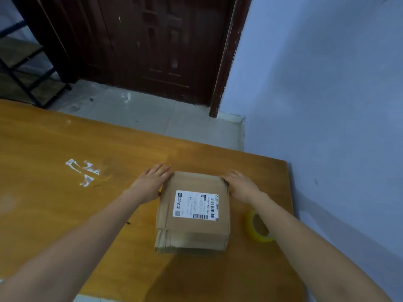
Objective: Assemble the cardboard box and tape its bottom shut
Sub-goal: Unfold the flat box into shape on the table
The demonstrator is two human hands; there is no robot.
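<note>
— Head view: where's your box (194, 212)?
— Flat on a stack (192, 243) of folded cartons, right half of the table (65, 214), long axis running away from you, white label (195, 204) face up, its print reading sideways.
— And your hands?
— Left hand (152, 182) lies with straight fingers against the far left corner; right hand (242, 185) rests relaxed on the far right edge. Neither grips. Tape (259, 227) sits just right of the stack, under your right forearm.

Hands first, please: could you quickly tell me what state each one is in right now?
Left hand: open, fingers straight against the left far edge of the flattened cardboard stack.
Right hand: open, fingers resting on the stack's right far edge.
</note>
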